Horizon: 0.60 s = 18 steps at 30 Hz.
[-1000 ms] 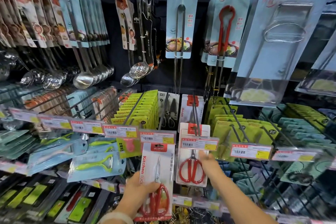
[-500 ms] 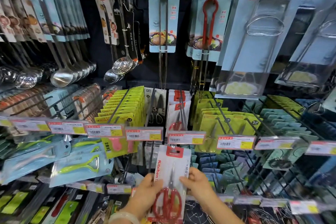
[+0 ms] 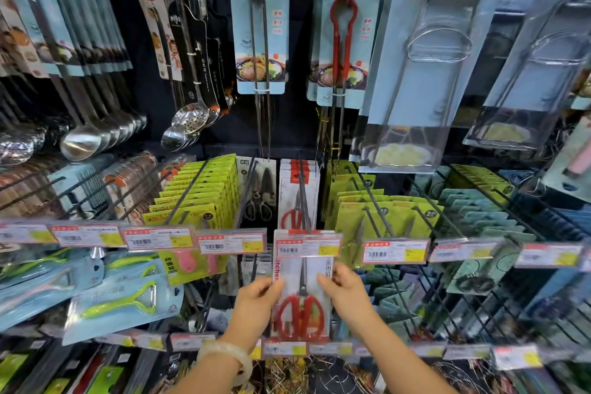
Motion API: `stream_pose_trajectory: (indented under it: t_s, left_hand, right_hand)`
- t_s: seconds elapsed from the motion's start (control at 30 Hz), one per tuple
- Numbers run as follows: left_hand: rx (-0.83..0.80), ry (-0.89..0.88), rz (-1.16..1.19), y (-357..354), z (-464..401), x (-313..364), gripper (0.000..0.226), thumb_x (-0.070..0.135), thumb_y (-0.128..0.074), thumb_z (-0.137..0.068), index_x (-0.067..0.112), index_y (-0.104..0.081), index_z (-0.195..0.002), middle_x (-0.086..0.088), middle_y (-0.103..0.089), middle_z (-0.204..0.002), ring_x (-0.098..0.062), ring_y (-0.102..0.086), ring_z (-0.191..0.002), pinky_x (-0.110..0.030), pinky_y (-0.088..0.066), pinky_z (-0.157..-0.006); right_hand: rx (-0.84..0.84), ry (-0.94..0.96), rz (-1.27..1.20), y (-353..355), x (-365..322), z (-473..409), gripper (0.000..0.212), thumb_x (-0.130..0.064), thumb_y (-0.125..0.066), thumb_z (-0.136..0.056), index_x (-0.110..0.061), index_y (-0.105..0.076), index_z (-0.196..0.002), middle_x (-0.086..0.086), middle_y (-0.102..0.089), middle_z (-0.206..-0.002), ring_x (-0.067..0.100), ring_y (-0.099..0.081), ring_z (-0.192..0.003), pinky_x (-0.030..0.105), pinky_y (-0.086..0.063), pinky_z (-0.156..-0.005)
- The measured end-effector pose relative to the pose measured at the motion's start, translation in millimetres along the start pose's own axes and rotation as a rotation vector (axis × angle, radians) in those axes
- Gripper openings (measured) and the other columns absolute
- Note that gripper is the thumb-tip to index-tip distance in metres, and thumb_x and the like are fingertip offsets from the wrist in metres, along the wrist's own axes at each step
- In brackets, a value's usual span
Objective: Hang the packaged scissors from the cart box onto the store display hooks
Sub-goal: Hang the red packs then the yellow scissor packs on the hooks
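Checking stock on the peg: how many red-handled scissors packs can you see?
2, possibly more. One red-handled scissors pack is held by both hands, its top behind the price tag. Another hangs further back on the hook, with further cards stacked behind it, hidden.

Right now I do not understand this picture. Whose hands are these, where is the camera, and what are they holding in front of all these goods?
There is no machine here. The hands belong to a person, and the camera is worn on the person's head, looking forward and down, so you see both arms from above.

In front is a shop display wall, not a table. Goods hang on long metal hooks: ladles at upper left, tongs on blue cards at the top, green packs in the middle, and price tags along the hook ends.

The left hand and the right hand pinch the two side edges of a scissors pack with red handles. Its top sits just behind a price tag, at the end of a hook where similar packs already hang further back. Whether it is already threaded on the hook, I cannot tell.
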<state>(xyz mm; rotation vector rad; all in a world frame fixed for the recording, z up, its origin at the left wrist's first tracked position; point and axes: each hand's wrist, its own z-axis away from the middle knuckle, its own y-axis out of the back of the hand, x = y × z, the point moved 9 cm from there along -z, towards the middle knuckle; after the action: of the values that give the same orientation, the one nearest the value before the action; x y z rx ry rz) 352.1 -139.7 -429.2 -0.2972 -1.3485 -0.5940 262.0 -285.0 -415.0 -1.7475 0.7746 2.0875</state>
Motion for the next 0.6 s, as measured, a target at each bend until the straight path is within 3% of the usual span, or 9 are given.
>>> stream_pose_trajectory:
  t_s: [0.1,0.17,0.2,0.27,0.33,0.37,0.43,0.5,0.6]
  left_hand:
    - [-0.009,0.043,0.011,-2,-3,-9,0.025,0.02,-0.057,-0.092,0.003,-0.069,-0.078,-0.016,-0.068,-0.071,-0.019,-0.062,-0.065,-0.031,-0.051,-0.066]
    - [0.012,0.034,-0.036,-1,-8,-8,0.03,0.023,-0.057,-0.092,-0.001,-0.064,-0.075,-0.016,-0.06,-0.069,-0.019,-0.054,-0.066,-0.032,-0.045,-0.068]
    - [0.029,0.026,-0.058,0,-12,-7,0.03,0.023,-0.056,-0.093,0.001,-0.061,-0.072,-0.014,-0.054,-0.068,-0.018,-0.049,-0.065,-0.032,-0.041,-0.067]
    - [0.05,0.019,-0.094,-1,-21,-2,0.023,0.019,-0.053,-0.095,0.01,-0.058,-0.074,-0.006,-0.049,-0.064,-0.017,-0.044,-0.059,-0.029,-0.038,-0.062]
    - [0.038,0.041,-0.151,-5,-27,1,0.007,0.015,-0.049,-0.096,0.019,-0.055,-0.096,0.0,-0.058,-0.074,-0.01,-0.051,-0.063,-0.016,-0.041,-0.056]
    - [0.019,0.058,-0.183,-8,-32,-2,0.019,0.017,-0.051,-0.095,0.021,-0.05,-0.114,-0.002,-0.064,-0.09,-0.011,-0.057,-0.072,-0.014,-0.044,-0.059]
    - [-0.017,0.067,-0.289,-10,-38,-11,0.061,0.026,-0.057,-0.092,0.017,-0.028,-0.145,-0.005,-0.058,-0.126,-0.021,-0.061,-0.103,-0.021,-0.047,-0.083]
    - [-0.024,0.026,-0.448,-7,-40,-18,0.076,0.033,-0.061,-0.087,0.016,-0.02,-0.149,-0.002,-0.052,-0.134,-0.024,-0.055,-0.119,-0.033,-0.046,-0.099]
    - [0.043,-0.016,-0.811,6,-22,-16,0.071,0.034,-0.059,-0.087,0.017,-0.023,-0.146,-0.01,-0.043,-0.139,-0.029,-0.046,-0.127,-0.036,-0.042,-0.102]
  right_hand:
    - [0.022,-0.036,0.034,-1,16,-5,0.016,-0.004,-0.052,-0.092,-0.016,-0.059,-0.099,0.02,-0.065,-0.108,0.04,-0.059,-0.104,0.048,-0.048,-0.094]
    - [0.04,-0.067,0.059,2,19,-12,0.009,-0.006,-0.051,-0.093,-0.009,-0.058,-0.098,0.022,-0.063,-0.102,0.036,-0.06,-0.091,0.029,-0.05,-0.079]
    - [0.034,-0.083,0.068,1,17,-14,0.009,-0.007,-0.05,-0.094,-0.013,-0.057,-0.095,0.013,-0.062,-0.093,0.023,-0.058,-0.08,0.018,-0.045,-0.07]
    - [0.025,-0.104,0.124,1,13,-22,0.014,-0.013,-0.047,-0.097,-0.019,-0.052,-0.085,-0.002,-0.054,-0.082,0.008,-0.048,-0.071,0.015,-0.037,-0.063]
    - [0.014,-0.163,0.246,-1,17,-31,0.015,-0.025,-0.042,-0.099,-0.015,-0.051,-0.104,0.001,-0.056,-0.1,0.014,-0.054,-0.091,0.024,-0.039,-0.075]
    - [0.013,-0.199,0.305,-1,20,-33,0.028,-0.031,-0.04,-0.099,-0.014,-0.046,-0.12,0.003,-0.054,-0.115,0.021,-0.054,-0.106,0.027,-0.039,-0.081]
    - [0.016,-0.254,0.389,0,27,-33,0.049,-0.035,-0.042,-0.098,-0.013,-0.03,-0.14,0.009,-0.044,-0.139,0.029,-0.049,-0.123,0.031,-0.042,-0.089]
    - [-0.021,-0.263,0.466,-3,31,-28,0.058,-0.033,-0.047,-0.096,-0.012,-0.024,-0.144,0.013,-0.037,-0.147,0.03,-0.047,-0.127,0.033,-0.044,-0.095]
    - [-0.139,-0.198,0.693,-18,33,-18,0.056,-0.029,-0.05,-0.095,-0.012,-0.027,-0.144,0.01,-0.036,-0.147,0.027,-0.04,-0.134,0.03,-0.036,-0.106]
